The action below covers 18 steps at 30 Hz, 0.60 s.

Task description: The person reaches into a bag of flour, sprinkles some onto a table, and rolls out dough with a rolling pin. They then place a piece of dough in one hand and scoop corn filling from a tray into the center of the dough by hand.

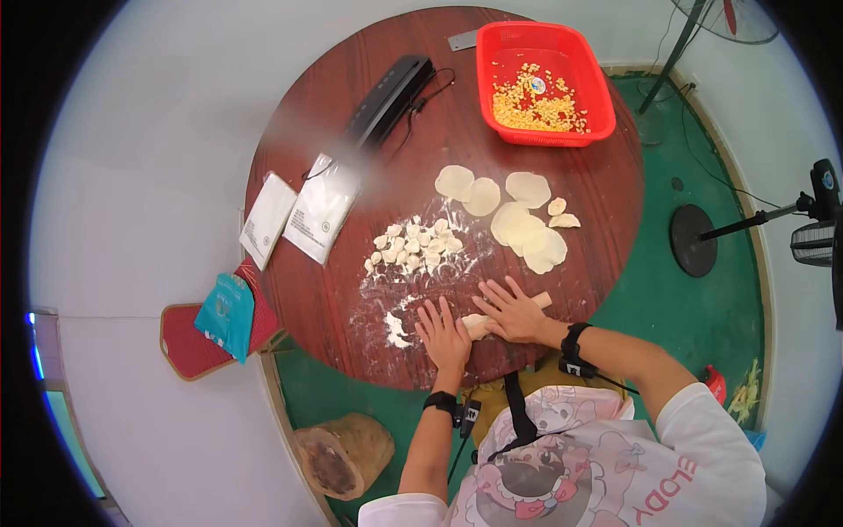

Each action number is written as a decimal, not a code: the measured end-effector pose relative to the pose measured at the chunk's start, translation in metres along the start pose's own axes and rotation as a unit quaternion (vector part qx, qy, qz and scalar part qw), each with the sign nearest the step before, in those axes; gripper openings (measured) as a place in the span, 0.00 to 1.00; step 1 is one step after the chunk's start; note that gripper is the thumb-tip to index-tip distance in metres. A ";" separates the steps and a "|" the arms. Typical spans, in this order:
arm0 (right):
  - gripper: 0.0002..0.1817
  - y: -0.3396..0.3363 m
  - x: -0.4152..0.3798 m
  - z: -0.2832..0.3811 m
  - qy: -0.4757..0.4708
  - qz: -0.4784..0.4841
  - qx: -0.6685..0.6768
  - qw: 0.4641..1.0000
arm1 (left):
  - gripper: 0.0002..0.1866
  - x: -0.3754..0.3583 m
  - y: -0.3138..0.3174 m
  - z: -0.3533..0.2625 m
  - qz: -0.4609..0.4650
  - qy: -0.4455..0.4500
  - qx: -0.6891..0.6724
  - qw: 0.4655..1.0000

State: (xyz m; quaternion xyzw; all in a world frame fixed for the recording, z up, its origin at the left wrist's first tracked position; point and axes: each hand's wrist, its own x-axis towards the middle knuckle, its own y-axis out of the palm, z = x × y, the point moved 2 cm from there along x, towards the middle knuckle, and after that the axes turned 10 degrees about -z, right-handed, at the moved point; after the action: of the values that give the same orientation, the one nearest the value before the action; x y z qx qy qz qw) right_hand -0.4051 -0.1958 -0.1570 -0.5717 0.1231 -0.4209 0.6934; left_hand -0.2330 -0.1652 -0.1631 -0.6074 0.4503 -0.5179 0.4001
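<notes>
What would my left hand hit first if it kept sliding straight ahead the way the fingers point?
Most likely the cluster of small dough pieces. The left hand lies flat, fingers pointing up the table across a floured patch, though depth is hard to judge.

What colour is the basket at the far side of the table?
Red. The basket holds yellow kernels; the head view shows it best.

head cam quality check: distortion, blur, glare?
Head view: strong fisheye with black vignette corners; a hazy smear blurs the white packets and black device; both hands on the rolling pin are sharp; lighting even, soft shadows, slight sheen on the table.
</notes>
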 end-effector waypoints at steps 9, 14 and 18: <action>0.30 0.006 0.035 -0.018 0.024 -0.048 -0.031 0.998 | 0.33 0.041 0.004 0.007 0.001 -0.023 -0.038 0.999; 0.29 0.004 0.039 -0.020 0.030 -0.035 -0.049 0.998 | 0.33 0.046 0.009 0.010 -0.008 -0.027 -0.020 0.999; 0.29 0.002 0.019 -0.009 0.034 -0.032 -0.021 0.999 | 0.32 0.020 0.004 0.005 0.026 -0.010 0.002 1.000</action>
State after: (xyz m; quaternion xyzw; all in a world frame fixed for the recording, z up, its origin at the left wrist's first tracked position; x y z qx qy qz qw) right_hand -0.3983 -0.2151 -0.1559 -0.5754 0.1374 -0.4592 0.6627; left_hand -0.2274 -0.1856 -0.1619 -0.5994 0.4610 -0.5024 0.4193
